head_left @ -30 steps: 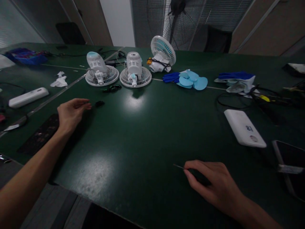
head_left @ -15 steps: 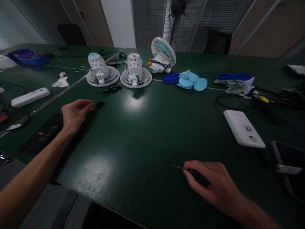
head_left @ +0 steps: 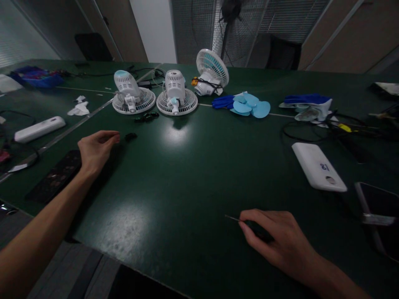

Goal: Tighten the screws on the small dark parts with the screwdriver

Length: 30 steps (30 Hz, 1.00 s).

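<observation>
My right hand (head_left: 274,238) is closed around a dark-handled screwdriver (head_left: 232,218), its thin metal shaft pointing left, low over the green table (head_left: 193,178). At the left, my left hand (head_left: 96,149) rests with thumb and fingertips pressed together; whatever is between them, if anything, is too small to make out. Just right of those fingertips lies a small dark pile (head_left: 130,136). Another group of small dark parts (head_left: 146,117) is behind it, in front of two white fans lying face down, one at the left (head_left: 131,93) and one in the middle (head_left: 176,93).
Farther back stand a third fan (head_left: 212,70), light blue blades (head_left: 251,106) and blue gloves (head_left: 307,101). On the right are a white power bank (head_left: 318,167) and a phone (head_left: 377,201). A black tray (head_left: 56,176) sits beside my left forearm.
Both hands keep nearly the same pose. My left hand has shifted very slightly left, along with a small shift of the whole view.
</observation>
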Motion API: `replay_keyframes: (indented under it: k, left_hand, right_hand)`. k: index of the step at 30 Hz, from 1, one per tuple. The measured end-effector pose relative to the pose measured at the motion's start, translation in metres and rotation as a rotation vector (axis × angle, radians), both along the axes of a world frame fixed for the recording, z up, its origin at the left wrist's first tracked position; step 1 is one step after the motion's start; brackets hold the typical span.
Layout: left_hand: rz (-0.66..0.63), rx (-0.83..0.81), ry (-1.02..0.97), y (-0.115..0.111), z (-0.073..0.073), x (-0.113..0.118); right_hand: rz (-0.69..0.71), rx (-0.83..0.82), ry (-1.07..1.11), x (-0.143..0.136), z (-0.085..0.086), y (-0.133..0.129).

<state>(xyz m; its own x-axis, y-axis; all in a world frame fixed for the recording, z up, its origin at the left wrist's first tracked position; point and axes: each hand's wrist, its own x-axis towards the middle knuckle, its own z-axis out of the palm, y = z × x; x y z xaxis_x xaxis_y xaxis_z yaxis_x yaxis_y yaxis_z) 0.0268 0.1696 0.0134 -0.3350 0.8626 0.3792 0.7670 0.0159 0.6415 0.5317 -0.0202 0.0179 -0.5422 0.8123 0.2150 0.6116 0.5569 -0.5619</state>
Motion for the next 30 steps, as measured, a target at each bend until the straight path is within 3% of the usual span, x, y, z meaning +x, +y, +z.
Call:
replay_keyframes:
  k: [12, 22, 30]
  left_hand:
    - [0.009, 0.007, -0.021, -0.003, 0.007, 0.005]
    - [-0.071, 0.056, -0.011, 0.002, -0.003, 0.0]
    - [-0.149, 0.111, 0.052, 0.011, 0.005, 0.011]
  right_hand:
    - [0.001, 0.001, -0.028, 0.001, 0.0, -0.001]
    - [-0.01, 0.019, -0.034, -0.001, 0.001, 0.0]
    - [-0.011, 0.02, -0.04, -0.001, 0.002, -0.001]
